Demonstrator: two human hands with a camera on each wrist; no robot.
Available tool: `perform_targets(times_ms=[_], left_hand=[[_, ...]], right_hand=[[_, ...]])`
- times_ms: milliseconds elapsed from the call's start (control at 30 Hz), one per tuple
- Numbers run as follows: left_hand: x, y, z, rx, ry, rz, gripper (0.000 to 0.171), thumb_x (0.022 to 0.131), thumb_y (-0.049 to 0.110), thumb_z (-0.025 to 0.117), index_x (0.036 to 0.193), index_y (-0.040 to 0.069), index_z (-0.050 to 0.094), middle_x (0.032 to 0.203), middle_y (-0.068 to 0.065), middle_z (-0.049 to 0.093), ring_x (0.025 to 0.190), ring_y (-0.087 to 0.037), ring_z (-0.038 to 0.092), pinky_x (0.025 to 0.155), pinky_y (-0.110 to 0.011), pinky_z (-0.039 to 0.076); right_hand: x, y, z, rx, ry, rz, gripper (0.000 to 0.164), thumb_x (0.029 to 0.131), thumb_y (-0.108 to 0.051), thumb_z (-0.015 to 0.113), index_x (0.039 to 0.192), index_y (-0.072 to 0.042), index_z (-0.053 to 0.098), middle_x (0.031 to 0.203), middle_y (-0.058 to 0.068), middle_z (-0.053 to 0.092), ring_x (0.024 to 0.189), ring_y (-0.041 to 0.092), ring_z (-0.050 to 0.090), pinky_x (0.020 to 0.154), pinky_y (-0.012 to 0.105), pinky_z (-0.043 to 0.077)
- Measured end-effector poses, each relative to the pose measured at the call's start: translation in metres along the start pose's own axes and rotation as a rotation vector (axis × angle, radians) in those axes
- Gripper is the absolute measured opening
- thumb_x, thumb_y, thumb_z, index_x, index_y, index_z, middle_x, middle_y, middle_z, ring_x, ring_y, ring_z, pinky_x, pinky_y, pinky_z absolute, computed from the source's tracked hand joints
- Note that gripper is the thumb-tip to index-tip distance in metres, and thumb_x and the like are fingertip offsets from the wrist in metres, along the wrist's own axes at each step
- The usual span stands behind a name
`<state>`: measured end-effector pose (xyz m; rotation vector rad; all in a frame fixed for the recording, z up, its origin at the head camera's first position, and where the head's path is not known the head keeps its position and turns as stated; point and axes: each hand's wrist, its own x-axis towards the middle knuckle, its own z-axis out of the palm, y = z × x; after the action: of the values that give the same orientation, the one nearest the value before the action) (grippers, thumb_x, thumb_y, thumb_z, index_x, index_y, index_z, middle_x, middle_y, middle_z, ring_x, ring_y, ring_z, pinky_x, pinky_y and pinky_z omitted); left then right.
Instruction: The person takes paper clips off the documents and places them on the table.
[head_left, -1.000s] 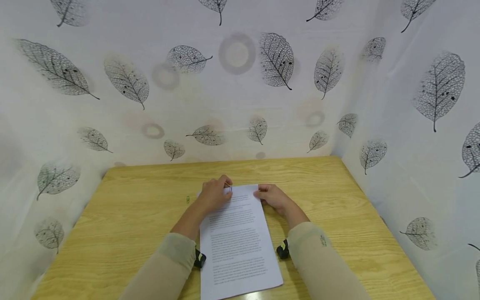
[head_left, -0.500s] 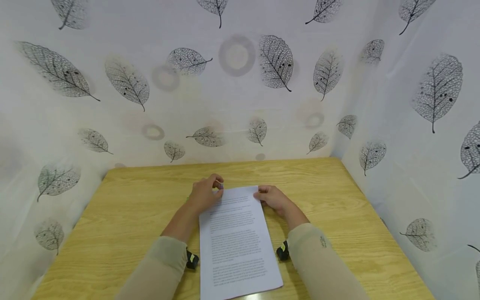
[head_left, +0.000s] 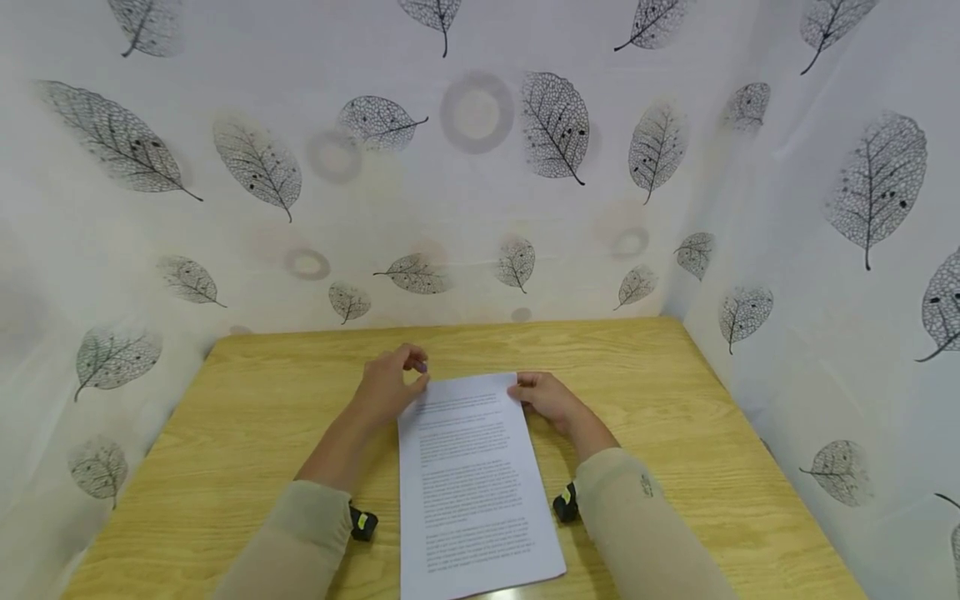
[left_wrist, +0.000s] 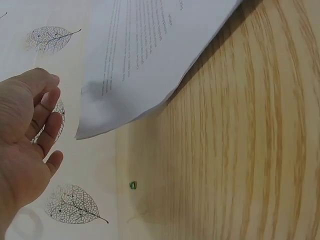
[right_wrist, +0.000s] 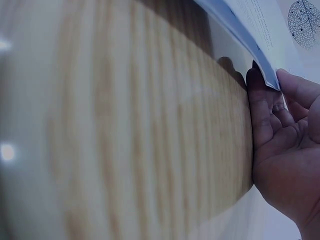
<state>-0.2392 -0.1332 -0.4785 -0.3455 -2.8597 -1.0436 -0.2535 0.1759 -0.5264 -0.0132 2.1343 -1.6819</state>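
Observation:
A stack of printed paper (head_left: 472, 483) lies on the wooden table in the head view. At its far left corner, my left hand (head_left: 386, 387) has bent fingers around a small purplish paper clip (head_left: 422, 367), mostly hidden by them. The left wrist view shows the same hand (left_wrist: 30, 125) apart from the paper corner (left_wrist: 95, 120), the clip out of sight there. My right hand (head_left: 551, 396) pinches the far right corner of the stack. In the right wrist view its thumb (right_wrist: 295, 85) lies over the sheets' edge, fingers beneath.
A green paper clip (left_wrist: 133, 185) lies on the table beyond the stack's left side; in the head view the left arm covers it. Leaf-patterned cloth (head_left: 480, 208) walls off the back and sides of the wooden table (head_left: 637, 358).
My left hand has drawn away leftward along the paper's top edge, and the clip seen there a second ago has gone with it. The right hand stays on its corner.

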Motion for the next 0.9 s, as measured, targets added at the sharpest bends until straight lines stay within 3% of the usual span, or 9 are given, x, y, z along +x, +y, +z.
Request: perform_targets(times_ms=[333, 567, 900], left_hand=[[-0.008, -0.008, -0.017, -0.020, 0.024, -0.023, 0.033, 0.097, 0.016, 0.079, 0.127, 0.007, 0.069, 0.122, -0.011, 0.074, 0.122, -0.036, 0.066, 0.112, -0.056, 0.053], [-0.012, -0.022, -0.025, -0.008, 0.030, -0.020, 0.033, 0.098, 0.015, 0.078, 0.128, 0.004, 0.069, 0.122, -0.014, 0.075, 0.121, -0.038, 0.067, 0.111, -0.058, 0.054], [-0.025, -0.043, -0.044, 0.009, 0.004, -0.101, 0.035, 0.102, 0.020, 0.073, 0.134, 0.005, 0.067, 0.128, -0.016, 0.072, 0.127, -0.040, 0.065, 0.111, -0.058, 0.054]], right_hand=[[0.000, 0.001, 0.000, -0.006, 0.009, 0.002, 0.041, 0.109, -0.011, 0.062, 0.146, 0.007, 0.061, 0.136, 0.024, 0.071, 0.097, 0.013, 0.072, 0.085, 0.024, 0.060], [0.001, 0.002, -0.001, -0.015, 0.013, 0.006, 0.042, 0.109, -0.011, 0.062, 0.147, 0.007, 0.061, 0.139, 0.025, 0.070, 0.100, 0.014, 0.071, 0.086, 0.025, 0.060], [0.004, 0.005, -0.001, -0.011, 0.017, 0.006, 0.042, 0.109, -0.012, 0.064, 0.147, 0.005, 0.061, 0.137, 0.023, 0.071, 0.100, 0.014, 0.071, 0.087, 0.025, 0.060]])
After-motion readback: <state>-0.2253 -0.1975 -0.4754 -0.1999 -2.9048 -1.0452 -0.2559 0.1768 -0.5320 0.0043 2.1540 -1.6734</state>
